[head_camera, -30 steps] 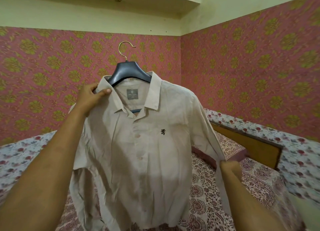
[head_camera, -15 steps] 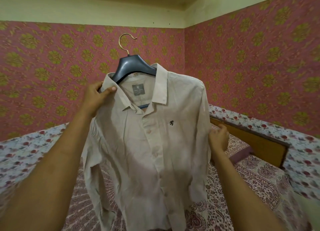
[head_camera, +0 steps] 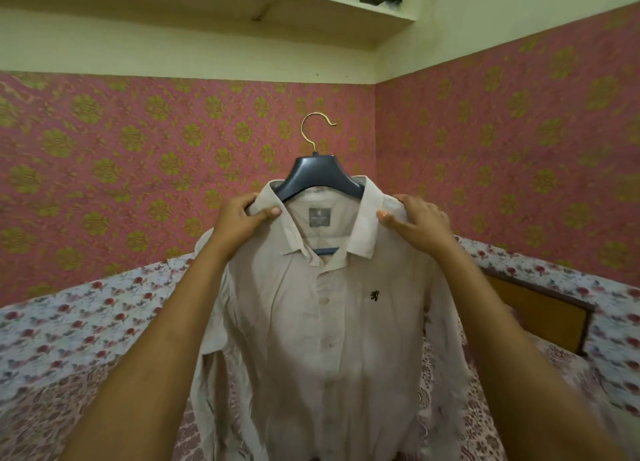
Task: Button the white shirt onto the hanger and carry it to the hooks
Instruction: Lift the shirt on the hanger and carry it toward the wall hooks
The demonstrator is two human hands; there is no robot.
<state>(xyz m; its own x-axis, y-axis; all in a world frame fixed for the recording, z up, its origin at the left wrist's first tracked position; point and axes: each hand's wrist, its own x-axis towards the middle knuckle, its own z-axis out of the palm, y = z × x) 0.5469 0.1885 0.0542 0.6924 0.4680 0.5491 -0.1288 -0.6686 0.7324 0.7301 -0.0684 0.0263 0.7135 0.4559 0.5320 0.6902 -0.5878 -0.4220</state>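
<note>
Pink wallpaper with gold-green medallions covers both walls that meet in the corner, under a pale shelf near the ceiling. Below lies a bed under flowered sheets, with a wooden headboard at the right. The white shirt is held up in the air over the bed, facing the camera, its front lying closed below the open collar and its sleeves hanging at the sides. Both arms reach up to it: the left hand pinches the shoulder just beside the collar, thumb on the front and fingers curled behind, and the right hand grips the other shoulder the same way, fingers over the top. The dark hanger sits inside the collar, its gold hook standing free above. A grey label shows inside the neck, and a small dark emblem marks the chest
</note>
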